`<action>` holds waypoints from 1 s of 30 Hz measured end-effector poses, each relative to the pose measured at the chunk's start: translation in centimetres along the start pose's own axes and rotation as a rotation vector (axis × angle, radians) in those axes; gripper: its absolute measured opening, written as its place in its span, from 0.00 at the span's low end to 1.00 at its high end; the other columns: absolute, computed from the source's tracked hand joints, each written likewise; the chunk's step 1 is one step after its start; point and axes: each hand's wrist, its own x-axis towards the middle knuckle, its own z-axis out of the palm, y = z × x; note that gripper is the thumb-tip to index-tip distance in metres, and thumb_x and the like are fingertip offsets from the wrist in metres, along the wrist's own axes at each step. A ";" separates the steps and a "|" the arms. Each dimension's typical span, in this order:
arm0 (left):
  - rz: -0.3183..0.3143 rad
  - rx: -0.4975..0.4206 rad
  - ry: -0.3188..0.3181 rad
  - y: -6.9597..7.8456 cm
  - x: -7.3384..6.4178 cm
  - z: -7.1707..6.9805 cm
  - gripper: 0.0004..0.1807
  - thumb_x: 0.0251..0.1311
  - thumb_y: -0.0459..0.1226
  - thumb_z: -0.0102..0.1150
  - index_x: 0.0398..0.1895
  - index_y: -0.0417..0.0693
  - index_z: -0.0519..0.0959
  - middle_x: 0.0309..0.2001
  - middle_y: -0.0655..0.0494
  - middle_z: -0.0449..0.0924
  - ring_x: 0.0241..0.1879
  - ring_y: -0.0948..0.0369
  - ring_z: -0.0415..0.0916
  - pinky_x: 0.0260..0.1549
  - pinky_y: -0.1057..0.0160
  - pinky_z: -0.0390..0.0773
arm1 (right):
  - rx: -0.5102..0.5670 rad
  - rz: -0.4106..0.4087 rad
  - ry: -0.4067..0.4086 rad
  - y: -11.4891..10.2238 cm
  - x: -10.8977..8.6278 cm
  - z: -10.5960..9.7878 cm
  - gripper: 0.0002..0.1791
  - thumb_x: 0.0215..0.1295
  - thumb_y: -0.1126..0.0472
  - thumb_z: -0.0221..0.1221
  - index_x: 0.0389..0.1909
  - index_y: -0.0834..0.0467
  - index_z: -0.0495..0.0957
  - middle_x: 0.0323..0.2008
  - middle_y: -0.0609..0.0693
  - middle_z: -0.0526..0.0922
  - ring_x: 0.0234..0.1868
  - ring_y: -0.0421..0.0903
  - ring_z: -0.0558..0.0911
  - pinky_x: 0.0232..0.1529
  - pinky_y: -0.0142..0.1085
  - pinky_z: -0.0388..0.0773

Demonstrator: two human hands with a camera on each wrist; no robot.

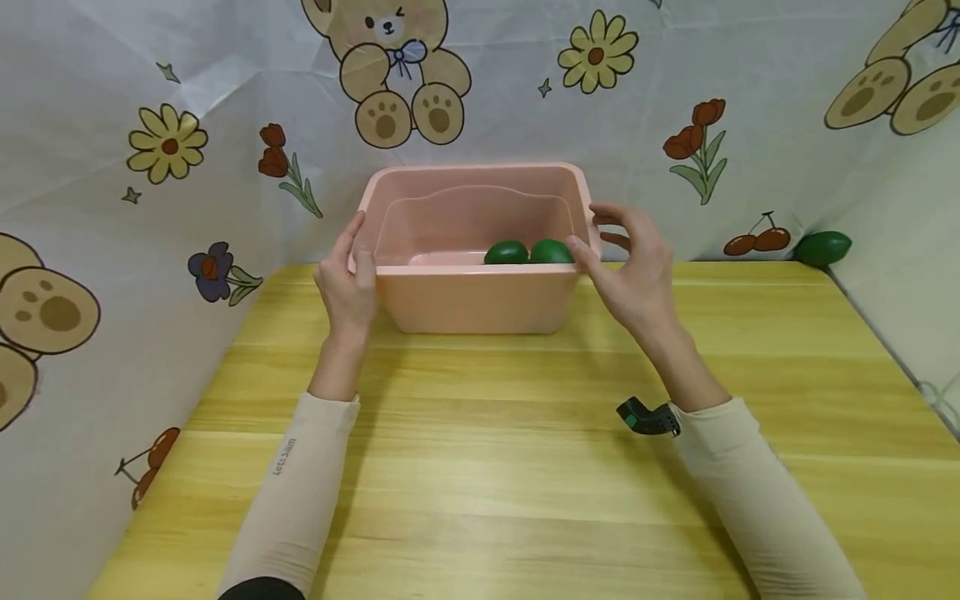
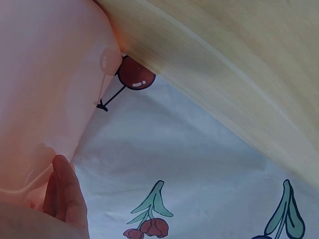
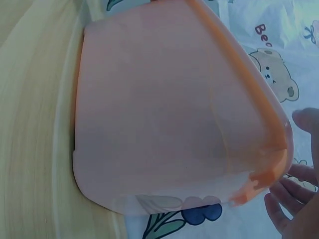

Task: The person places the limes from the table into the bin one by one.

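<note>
A pink plastic bin (image 1: 483, 300) stands at the back of the wooden table, its front wall facing me. Inside, toward the right, lie two green oval fruits, one left (image 1: 506, 252) and one right (image 1: 551, 252); their exact kind is unclear. My left hand (image 1: 347, 287) grips the bin's left rim, and in the left wrist view its fingers (image 2: 67, 191) lie along the pink wall. At the opposite end, my right hand (image 1: 633, 267) holds the right rim loosely, thumb at the front corner and curled fingers outside. The right wrist view shows the bin's wall (image 3: 149, 109) beside that hand.
Another green oval fruit (image 1: 822, 248) lies at the table's back right corner. A white cloth (image 1: 510, 125) printed with bears and flowers hangs behind and to the left. On the right stands a plain pale wall (image 1: 907, 275). A black device (image 1: 648, 417) sits at my right cuff.
</note>
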 end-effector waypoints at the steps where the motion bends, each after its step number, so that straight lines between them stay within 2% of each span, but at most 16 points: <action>1: 0.000 -0.005 0.006 0.0 0.0 -0.1 0.29 0.64 0.42 0.45 0.64 0.50 0.85 0.51 0.41 0.89 0.16 0.68 0.46 0.19 0.66 0.52 | 0.005 0.010 0.009 -0.1 0.1 -0.1 0.27 0.67 0.56 0.71 0.64 0.59 0.80 0.59 0.57 0.83 0.61 0.50 0.80 0.62 0.48 0.81; 6: 0.000 -0.021 0.011 -0.2 0.0 -0.1 0.29 0.63 0.42 0.45 0.64 0.50 0.85 0.62 0.52 0.85 0.19 0.66 0.50 0.28 0.69 0.60 | 0.022 0.051 0.043 -0.6 0.0 -0.4 0.20 0.73 0.62 0.64 0.61 0.66 0.80 0.58 0.62 0.83 0.60 0.56 0.81 0.60 0.33 0.80; 8: -0.002 -0.023 0.003 -0.2 0.1 0.0 0.29 0.63 0.42 0.45 0.65 0.50 0.84 0.63 0.52 0.84 0.20 0.67 0.51 0.32 0.70 0.63 | 0.029 0.056 0.046 -0.7 0.0 -0.5 0.19 0.74 0.63 0.63 0.61 0.68 0.80 0.57 0.64 0.82 0.60 0.58 0.81 0.60 0.34 0.80; 10: -0.004 -0.022 -0.003 -0.2 0.1 0.0 0.29 0.64 0.42 0.45 0.65 0.50 0.84 0.60 0.49 0.86 0.18 0.67 0.50 0.28 0.70 0.61 | 0.027 0.052 0.045 -0.4 0.0 -0.6 0.18 0.74 0.63 0.62 0.60 0.68 0.80 0.57 0.64 0.83 0.59 0.59 0.81 0.61 0.40 0.81; 13: -0.004 -0.022 -0.005 -0.2 0.0 0.0 0.29 0.64 0.42 0.45 0.65 0.49 0.84 0.54 0.42 0.88 0.16 0.68 0.48 0.23 0.68 0.57 | 0.010 0.059 0.041 0.7 0.2 -0.8 0.19 0.75 0.59 0.62 0.60 0.65 0.81 0.57 0.60 0.84 0.59 0.54 0.82 0.61 0.49 0.81; 14: -0.003 -0.022 -0.005 -0.2 0.0 0.0 0.29 0.64 0.42 0.45 0.65 0.49 0.84 0.54 0.42 0.88 0.16 0.68 0.47 0.22 0.66 0.55 | 0.007 0.065 0.041 1.3 0.3 -0.9 0.19 0.75 0.57 0.62 0.60 0.64 0.81 0.56 0.58 0.84 0.59 0.52 0.82 0.61 0.50 0.81; 15: -0.003 -0.022 -0.005 -0.1 0.0 0.0 0.29 0.64 0.42 0.45 0.65 0.49 0.84 0.54 0.43 0.89 0.17 0.69 0.48 0.23 0.69 0.57 | 0.000 0.074 0.040 1.9 0.4 -1.0 0.19 0.76 0.56 0.62 0.60 0.63 0.81 0.56 0.57 0.84 0.60 0.50 0.82 0.61 0.48 0.81; 16: -0.004 -0.022 -0.003 -0.1 0.1 0.1 0.29 0.65 0.42 0.45 0.65 0.49 0.84 0.57 0.45 0.88 0.18 0.72 0.54 0.27 0.71 0.61 | -0.006 0.084 0.045 2.4 0.5 -1.3 0.20 0.76 0.55 0.62 0.60 0.62 0.81 0.57 0.56 0.85 0.60 0.50 0.82 0.61 0.47 0.81; 18: -0.007 -0.024 0.000 0.0 0.1 0.2 0.28 0.65 0.41 0.45 0.65 0.50 0.84 0.61 0.51 0.86 0.20 0.72 0.54 0.31 0.72 0.63 | -0.022 0.110 0.057 3.5 0.8 -1.9 0.21 0.76 0.53 0.61 0.60 0.62 0.82 0.57 0.56 0.85 0.60 0.49 0.82 0.62 0.43 0.81; 19: -0.012 -0.029 0.001 0.1 0.1 0.2 0.28 0.65 0.41 0.45 0.65 0.50 0.84 0.63 0.54 0.84 0.21 0.72 0.54 0.34 0.73 0.65 | -0.033 0.127 0.066 4.0 1.0 -2.3 0.21 0.76 0.52 0.61 0.60 0.61 0.82 0.57 0.55 0.85 0.60 0.49 0.82 0.62 0.41 0.80; 21: -0.019 -0.027 0.006 0.1 0.0 0.3 0.28 0.65 0.41 0.45 0.65 0.52 0.84 0.63 0.56 0.84 0.20 0.72 0.54 0.33 0.73 0.65 | -0.061 0.159 0.087 5.0 1.3 -3.2 0.22 0.76 0.50 0.60 0.61 0.61 0.82 0.57 0.56 0.85 0.60 0.50 0.82 0.61 0.39 0.80; 22: -0.021 -0.026 0.006 0.2 0.0 0.3 0.28 0.65 0.41 0.45 0.65 0.52 0.84 0.63 0.57 0.84 0.19 0.72 0.53 0.29 0.71 0.62 | -0.077 0.179 0.103 5.5 1.5 -3.7 0.22 0.76 0.50 0.60 0.61 0.61 0.82 0.57 0.56 0.85 0.60 0.50 0.82 0.61 0.38 0.80; 23: -0.022 -0.027 0.004 0.2 0.0 0.3 0.28 0.65 0.41 0.45 0.65 0.52 0.84 0.63 0.56 0.84 0.18 0.69 0.47 0.27 0.69 0.58 | -0.091 0.204 0.119 6.0 1.6 -4.2 0.22 0.77 0.49 0.60 0.61 0.60 0.82 0.57 0.55 0.85 0.60 0.50 0.82 0.61 0.37 0.80; 26: -0.020 -0.023 0.003 0.2 -0.1 0.2 0.28 0.65 0.40 0.45 0.65 0.53 0.85 0.62 0.54 0.85 0.16 0.70 0.46 0.22 0.66 0.54 | -0.131 0.282 0.170 7.4 1.7 -5.6 0.22 0.76 0.48 0.59 0.61 0.57 0.82 0.57 0.55 0.85 0.60 0.49 0.82 0.61 0.37 0.80; 29: -0.026 -0.028 0.004 0.3 -0.1 0.0 0.28 0.65 0.41 0.46 0.64 0.53 0.85 0.62 0.54 0.85 0.19 0.69 0.53 0.27 0.71 0.61 | -0.155 0.372 0.206 8.6 1.6 -6.9 0.22 0.76 0.48 0.60 0.62 0.55 0.82 0.58 0.54 0.84 0.60 0.46 0.82 0.62 0.36 0.79; 30: -0.028 -0.026 0.006 0.3 -0.1 0.0 0.27 0.65 0.41 0.46 0.64 0.54 0.85 0.62 0.55 0.85 0.21 0.70 0.61 0.31 0.73 0.66 | -0.159 0.399 0.214 9.0 1.5 -7.3 0.22 0.76 0.48 0.60 0.62 0.55 0.82 0.58 0.54 0.84 0.60 0.46 0.82 0.62 0.36 0.79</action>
